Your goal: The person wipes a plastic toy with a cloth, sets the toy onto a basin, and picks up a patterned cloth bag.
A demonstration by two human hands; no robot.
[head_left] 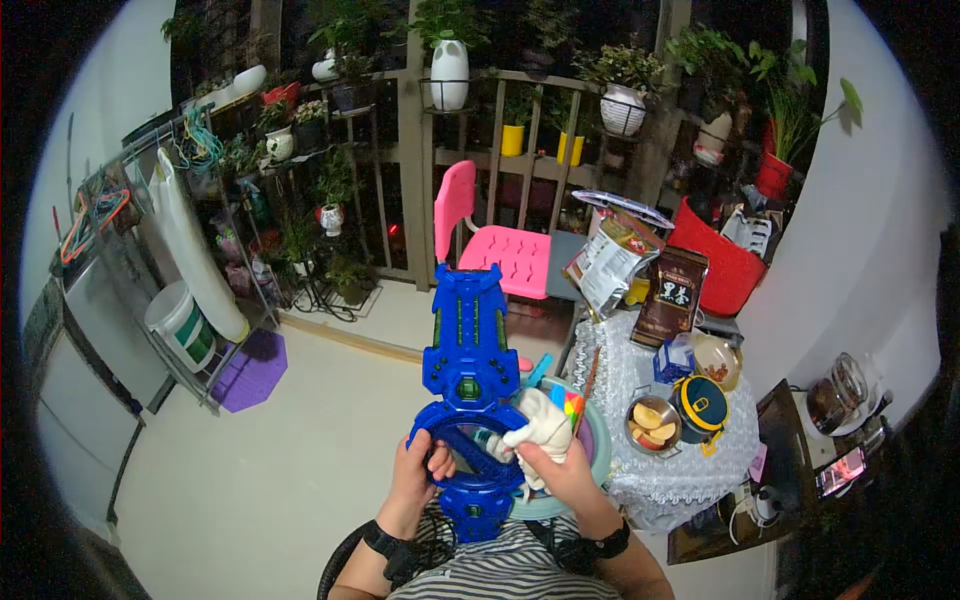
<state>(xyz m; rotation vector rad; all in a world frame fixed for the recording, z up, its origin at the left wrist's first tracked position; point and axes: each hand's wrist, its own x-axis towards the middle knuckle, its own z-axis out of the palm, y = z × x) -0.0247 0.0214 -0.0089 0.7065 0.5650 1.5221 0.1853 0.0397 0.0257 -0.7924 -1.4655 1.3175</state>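
A long blue plastic toy (468, 345) with a ring-shaped middle and small green panels is held upright over my lap. My left hand (412, 472) has its fingers wrapped round the left side of the ring. On the ring's other side, my right hand (565, 472) grips a bunched white cloth (543, 425), which rests against the toy's rim. Behind the cloth is a pale green basin (600, 450) with colourful items in it, including a light blue stick (539, 370). My right hand and the cloth hide part of the basin.
On the right, a table with a lacy cover (655, 485) bears a bowl of cut fruit (653, 425), a dark lidded container (700, 405) and snack bags (672, 295). A pink chair (505, 255) stands ahead. To the left are a white bucket (182, 325) and a purple mat (250, 372).
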